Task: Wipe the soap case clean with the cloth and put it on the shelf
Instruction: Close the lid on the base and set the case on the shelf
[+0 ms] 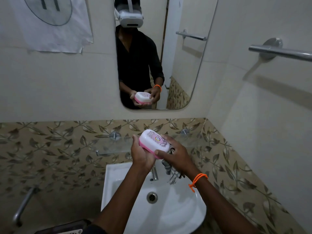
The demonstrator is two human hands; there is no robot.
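At the upper left of the frame a white sheet [50, 24] hangs on the wall, hand-drawn with a circle holding two dark strokes like "11", cut off by the top edge. In the upper middle the mirror [184, 65] reflects the person holding the case. The white sink [177, 208] fills the lower middle, and a glass shelf [111, 146] crosses the leaf-patterned tiles just above it.

At centre, over the sink and in front of the shelf, is the soap case [154, 142]: white domed lid, pink base, tilted, with a dark ornamental print around a small round emblem too tiny to read. The left hand [141, 154] grips its left end. The right hand [175, 156] holds its right end, thumb on the pink rim, with the striped cloth [171, 171] bunched under the palm.
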